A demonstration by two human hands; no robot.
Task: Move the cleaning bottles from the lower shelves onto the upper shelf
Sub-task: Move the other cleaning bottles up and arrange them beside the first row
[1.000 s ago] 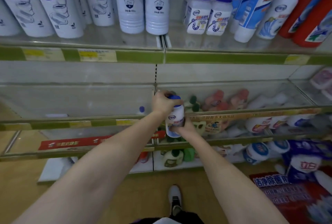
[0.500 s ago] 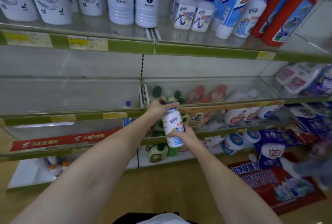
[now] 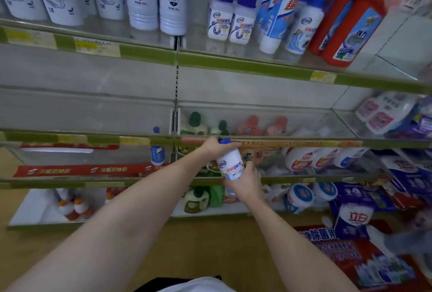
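A white bottle [image 3: 231,165] with a blue cap, upright, held in front of the lower shelves [image 3: 268,144]. The left hand [image 3: 216,146] curls over the cap; the right hand [image 3: 244,183] wraps round the base, apparently from below. The upper shelf [image 3: 257,69] above carries matching bottles [image 3: 230,20].

White bottle [image 3: 231,163] tilted more upright in both hands; view swung right, upper shelf [image 3: 257,67] nearer
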